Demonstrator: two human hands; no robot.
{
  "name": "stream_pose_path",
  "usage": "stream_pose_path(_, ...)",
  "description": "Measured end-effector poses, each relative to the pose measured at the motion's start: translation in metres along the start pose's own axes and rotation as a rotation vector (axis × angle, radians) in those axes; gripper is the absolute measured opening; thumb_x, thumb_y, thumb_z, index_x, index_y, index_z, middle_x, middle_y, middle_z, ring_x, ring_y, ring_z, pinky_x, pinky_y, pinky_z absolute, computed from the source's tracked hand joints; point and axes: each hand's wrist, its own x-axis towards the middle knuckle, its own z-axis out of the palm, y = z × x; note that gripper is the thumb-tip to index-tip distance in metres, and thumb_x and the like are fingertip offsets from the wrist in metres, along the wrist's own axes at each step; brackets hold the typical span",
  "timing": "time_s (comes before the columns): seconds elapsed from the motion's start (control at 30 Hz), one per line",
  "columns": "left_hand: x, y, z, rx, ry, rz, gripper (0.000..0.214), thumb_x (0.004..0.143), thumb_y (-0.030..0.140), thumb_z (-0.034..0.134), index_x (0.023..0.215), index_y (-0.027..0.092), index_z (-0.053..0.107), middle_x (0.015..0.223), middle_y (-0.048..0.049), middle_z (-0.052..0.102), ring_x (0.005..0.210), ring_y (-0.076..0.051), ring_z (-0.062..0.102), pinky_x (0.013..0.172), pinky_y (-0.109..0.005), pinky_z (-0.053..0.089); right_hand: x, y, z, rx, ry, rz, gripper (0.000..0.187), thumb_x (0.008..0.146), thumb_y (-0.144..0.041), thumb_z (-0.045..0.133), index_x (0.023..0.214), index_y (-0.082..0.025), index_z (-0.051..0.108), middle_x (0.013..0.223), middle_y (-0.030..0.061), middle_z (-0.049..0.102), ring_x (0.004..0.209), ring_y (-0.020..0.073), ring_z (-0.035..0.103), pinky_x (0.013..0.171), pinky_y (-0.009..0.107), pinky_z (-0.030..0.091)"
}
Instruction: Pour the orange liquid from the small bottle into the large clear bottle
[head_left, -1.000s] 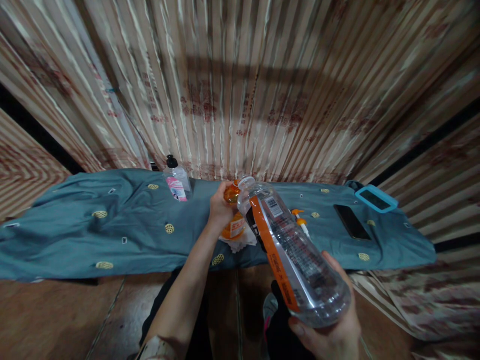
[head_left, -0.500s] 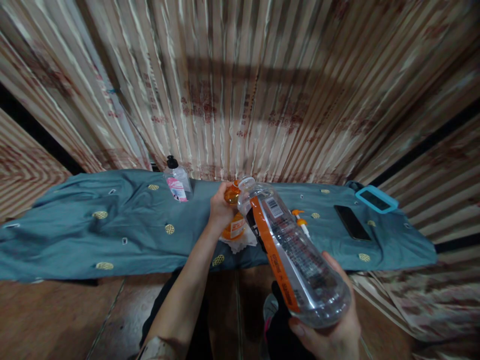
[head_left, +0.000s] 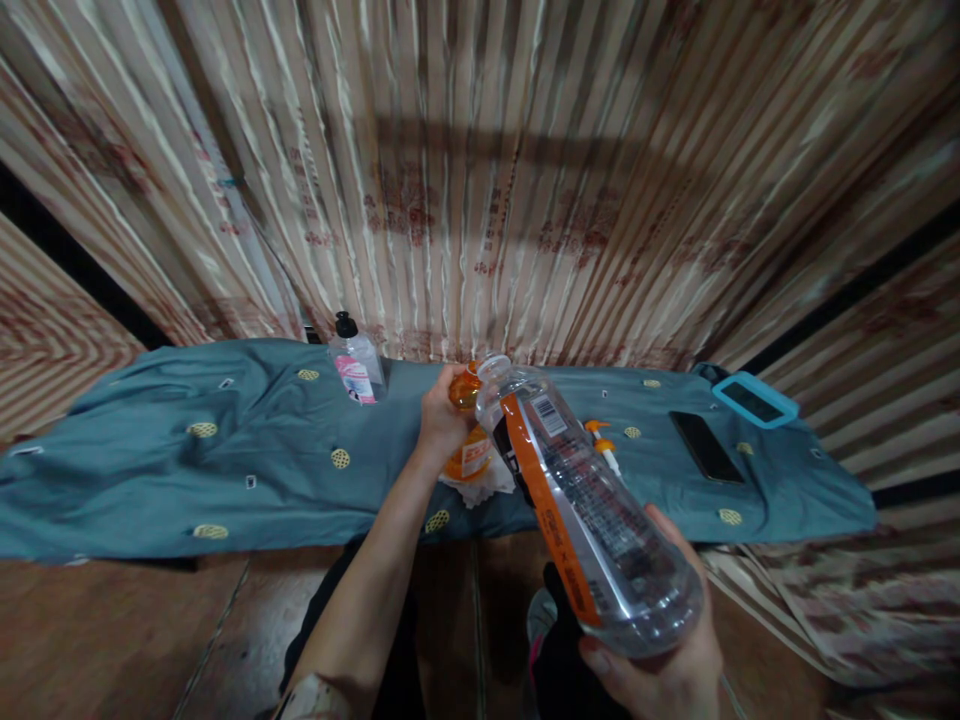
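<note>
My left hand point(head_left: 441, 408) is closed around the upper part of an orange see-through bottle point(head_left: 471, 456), whose labelled lower part stands over a crumpled white tissue point(head_left: 480, 488). Part of this bottle is hidden by my hand and the other bottle. With my right hand point(head_left: 667, 670) I grip the base of a large clear plastic bottle point(head_left: 592, 510) with an orange and silver label. It lies tilted, its uncapped mouth up beside the orange bottle's top; whether they touch, I cannot tell. To its right lies an orange pump head point(head_left: 600, 440) with a pale tube.
A clear bottle with a black cap and pink label point(head_left: 357, 365) stands on the left of the teal cloth point(head_left: 285, 490). Farther right lie a black phone point(head_left: 706, 447) and a light-blue framed device point(head_left: 756, 400). A striped curtain point(head_left: 465, 200) hangs behind.
Almost nothing differs. Both hands and the two held bottles keep their places; the view has shifted very slightly.
</note>
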Motion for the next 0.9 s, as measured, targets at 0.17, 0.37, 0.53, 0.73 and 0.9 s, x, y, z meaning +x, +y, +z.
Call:
stream_pose_path(0.17,0.0,0.001,0.001,-0.024,-0.002,-0.011,0.041,0.06,0.041,0.083,0.087,0.02,0.061,0.074,0.0034,0.07,0.063,-0.013,0.062,0.059,-0.023,0.047,0.002,-0.004,0.001,0.007,-0.015,0.009,0.101,0.071,-0.053,0.082,0.154,-0.019,0.036,0.134,0.0142,0.06,0.106,0.0275,0.07,0.081,0.032,0.058)
stream_pose_path(0.37,0.0,0.0,0.001,-0.051,0.001,-0.027,0.04,0.059,0.039,0.083,0.087,0.02,0.06,0.075,0.0031,0.071,0.065,-0.013,0.064,0.061,-0.024,0.049,0.005,-0.005,0.002,0.079,-0.006,0.021,0.104,0.069,-0.053,0.084,0.154,-0.02,0.035,0.126,0.0126,0.066,0.096,0.026,0.073,0.074,0.031,0.059)
stream_pose_path(0.53,0.0,-0.004,0.0,-0.041,-0.024,-0.032,0.04,0.06,0.038,0.083,0.089,0.02,0.061,0.076,0.0027,0.071,0.065,-0.013,0.064,0.06,-0.024,0.049,0.008,-0.012,0.004,0.119,-0.015,0.057,0.101,0.068,-0.055,0.085,0.153,-0.024,0.038,0.118,0.009,0.07,0.093,0.0263,0.074,0.073,0.033,0.059)
stream_pose_path(0.73,0.0,-0.006,-0.001,-0.035,-0.031,-0.03,0.042,0.061,0.037,0.083,0.093,0.02,0.062,0.08,0.0012,0.073,0.069,-0.015,0.066,0.063,-0.025,0.05,0.006,-0.008,0.005,0.156,0.001,0.048,0.104,0.063,-0.054,0.088,0.15,-0.023,0.042,0.117,0.0091,0.071,0.094,0.0285,0.073,0.072,0.035,0.058)
stream_pose_path(0.9,-0.002,-0.002,-0.001,-0.058,-0.044,-0.035,0.04,0.062,0.035,0.082,0.093,0.02,0.062,0.082,-0.0003,0.074,0.072,-0.016,0.068,0.066,-0.025,0.052,0.005,-0.02,0.008,0.154,0.072,0.203,0.101,0.064,-0.062,0.085,0.147,-0.021,0.045,0.121,0.009,0.068,0.099,0.0278,0.071,0.081,0.035,0.055)
